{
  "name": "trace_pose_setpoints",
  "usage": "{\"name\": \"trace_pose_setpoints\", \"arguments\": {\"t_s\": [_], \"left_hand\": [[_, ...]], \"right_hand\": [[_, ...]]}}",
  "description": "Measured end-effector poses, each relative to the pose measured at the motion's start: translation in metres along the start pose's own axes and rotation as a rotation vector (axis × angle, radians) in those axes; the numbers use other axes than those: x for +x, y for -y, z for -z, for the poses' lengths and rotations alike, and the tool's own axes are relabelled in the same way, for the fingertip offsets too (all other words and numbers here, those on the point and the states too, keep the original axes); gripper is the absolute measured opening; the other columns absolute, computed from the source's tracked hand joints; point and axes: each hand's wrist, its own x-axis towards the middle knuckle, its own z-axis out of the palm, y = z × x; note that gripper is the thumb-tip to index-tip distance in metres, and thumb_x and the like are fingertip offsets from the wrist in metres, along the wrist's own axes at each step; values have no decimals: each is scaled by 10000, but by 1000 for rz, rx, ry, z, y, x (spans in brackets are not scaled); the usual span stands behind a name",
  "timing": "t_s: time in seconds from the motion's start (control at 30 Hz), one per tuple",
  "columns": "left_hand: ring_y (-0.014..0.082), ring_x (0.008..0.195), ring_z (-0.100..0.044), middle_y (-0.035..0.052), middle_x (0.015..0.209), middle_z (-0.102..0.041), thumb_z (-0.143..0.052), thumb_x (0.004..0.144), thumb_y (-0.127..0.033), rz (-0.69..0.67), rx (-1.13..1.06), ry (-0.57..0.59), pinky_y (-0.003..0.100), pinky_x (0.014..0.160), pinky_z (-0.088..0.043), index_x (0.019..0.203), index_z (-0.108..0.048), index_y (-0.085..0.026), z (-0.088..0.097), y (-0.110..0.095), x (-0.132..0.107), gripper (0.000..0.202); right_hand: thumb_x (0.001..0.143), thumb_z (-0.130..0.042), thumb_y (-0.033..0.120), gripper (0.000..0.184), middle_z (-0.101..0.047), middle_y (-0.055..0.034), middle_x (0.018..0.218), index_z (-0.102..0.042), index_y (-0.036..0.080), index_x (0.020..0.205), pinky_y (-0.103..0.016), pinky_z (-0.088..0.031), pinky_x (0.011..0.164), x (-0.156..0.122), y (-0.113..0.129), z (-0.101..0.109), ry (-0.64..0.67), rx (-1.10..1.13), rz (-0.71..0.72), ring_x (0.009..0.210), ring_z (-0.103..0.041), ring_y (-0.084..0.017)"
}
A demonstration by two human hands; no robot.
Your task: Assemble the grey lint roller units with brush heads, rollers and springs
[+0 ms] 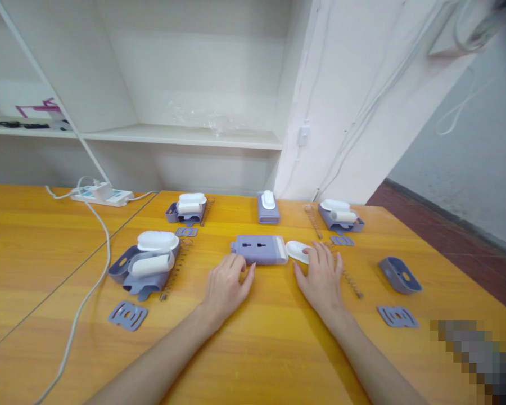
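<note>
A purple plastic case (260,249) with a clear end lies flat at the middle of the wooden table (253,349). My left hand (226,284) rests just in front of its left end, fingers loosely curled and touching its edge, holding nothing. My right hand (321,277) lies flat with fingers stretched out, its fingertips on a white oval cap (297,250) beside the case's right end. A metal spring (349,277) lies right beside this hand.
Sets of purple trays with white parts sit at the left (149,263), back left (188,209) and back right (340,216). An assembled unit (267,207) stands behind the case. Flat purple plates (127,315) (397,316), a purple cup (400,275), a power strip (102,194) with its cable.
</note>
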Motion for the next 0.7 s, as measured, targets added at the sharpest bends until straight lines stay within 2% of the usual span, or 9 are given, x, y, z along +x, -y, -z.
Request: {"name": "trace_pose_setpoints", "arguments": {"t_s": [0.1, 0.17, 0.23, 0.3, 0.4, 0.5, 0.6, 0.7], "left_hand": [[209, 861, -542, 67, 865, -545, -484, 869, -347, 62, -57, -150, 340, 750, -446, 850, -480, -187, -1, 3, 3, 161], [245, 983, -526, 110, 1006, -538, -528, 842, -360, 79, -86, -200, 397, 841, -443, 1006, -480, -172, -2, 5, 5, 254], [274, 1108, -488, 147, 1165, -504, -554, 826, -377, 74, -109, -194, 444, 923, -416, 1176, -426, -165, -4, 7, 6, 429], [288, 1200, -443, 158, 1292, -455, -553, 831, -389, 55, -119, -144, 472, 978, -385, 1282, -364, -178, -6, 9, 7, 533], [289, 1268, -400, 137, 1364, -434, -529, 855, -371, -7, -122, -57, 493, 1019, -360, 1280, -398, -203, -11, 15, 6, 475], [274, 1291, -383, 125, 1346, -476, -519, 869, -313, -72, -141, -20, 491, 1037, -359, 1199, -479, -192, -16, 21, 5, 354], [261, 1262, -417, 118, 1310, -515, -554, 853, -289, -101, -185, -15, 488, 1029, -379, 1156, -513, -186, -17, 24, 6, 323], [249, 1226, -451, 111, 1292, -535, -586, 835, -295, -143, -236, 4, 477, 1017, -398, 1132, -534, -189, -16, 20, 5, 319]], "right_hand": [[825, -524, 257, 188, -597, -105, 1063, -527, 170, 992, -441, -308, 945, 1, -5, -3, 33, 68, -15, 1023, -500, -264], [838, -518, 263, 172, -611, -90, 970, -536, 175, 985, -380, -365, 824, 1, -7, -3, 52, 97, -42, 916, -526, -249], [842, -528, 284, 200, -611, -86, 955, -547, 179, 1012, -348, -370, 747, 2, -9, -4, 50, 116, -64, 889, -529, -250], [836, -551, 321, 264, -611, -85, 980, -553, 187, 1064, -341, -367, 735, 2, -9, -5, 42, 131, -66, 904, -530, -253], [831, -569, 358, 332, -616, -81, 1008, -559, 207, 1126, -342, -375, 736, 1, -10, -8, 66, 164, -53, 913, -543, -251], [838, -563, 375, 323, -630, -72, 1001, -576, 217, 1119, -353, -400, 757, 2, -13, -10, 51, 254, -99, 917, -561, -246], [838, -561, 400, 356, -621, -90, 1041, -566, 189, 1125, -380, -419, 834, 5, -15, -7, -127, 393, -177, 972, -557, -247], [834, -578, 385, 359, -603, -97, 1073, -543, 177, 1125, -389, -422, 899, 7, -9, 0, -255, 538, -160, 1012, -549, -236]]}}
